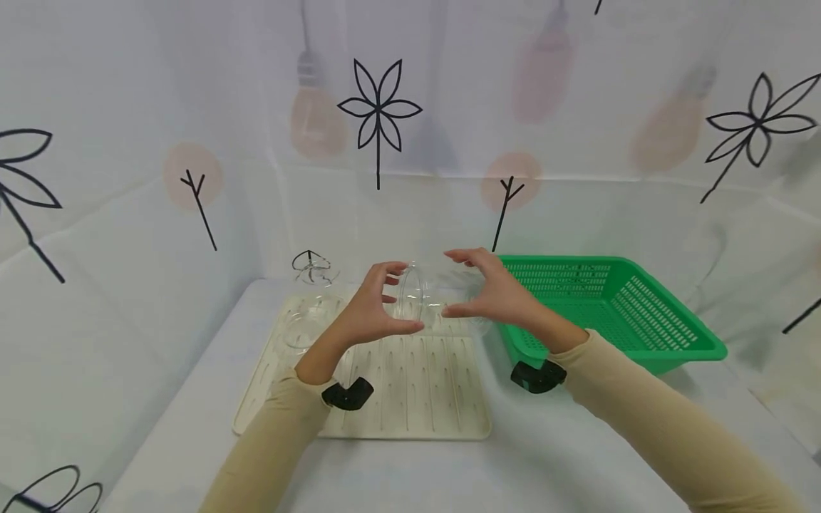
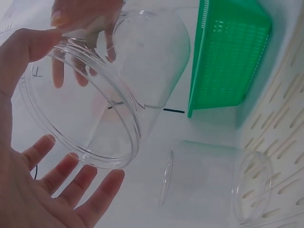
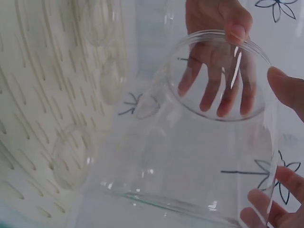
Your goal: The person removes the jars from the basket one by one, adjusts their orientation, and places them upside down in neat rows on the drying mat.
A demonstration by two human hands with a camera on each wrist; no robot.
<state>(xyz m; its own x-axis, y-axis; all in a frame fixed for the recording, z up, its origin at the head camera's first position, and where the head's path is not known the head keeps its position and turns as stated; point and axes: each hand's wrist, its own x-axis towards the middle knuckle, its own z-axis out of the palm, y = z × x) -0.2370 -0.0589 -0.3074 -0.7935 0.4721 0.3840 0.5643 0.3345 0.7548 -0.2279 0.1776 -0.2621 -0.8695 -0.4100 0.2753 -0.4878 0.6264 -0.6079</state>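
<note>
A clear, wide-mouthed jar (image 1: 413, 298) is held sideways above the pale ribbed rack (image 1: 410, 399). My left hand (image 1: 368, 306) spans its rim; in the left wrist view the thumb lies at one side of the rim and the fingers curve along the other. My right hand (image 1: 497, 293) grips the jar's body from the opposite side, its thumb and fingers around the clear wall. In the right wrist view the jar's wall (image 3: 175, 166) fills the middle, and the left fingers show through the mouth.
Another clear jar (image 2: 204, 185) stands on the rack in the left wrist view. Clear round vessels (image 1: 304, 329) are at the rack's left rear, their outlines faint. A green perforated basket (image 1: 680, 353) sits right of the rack. Patterned white cloth hangs behind.
</note>
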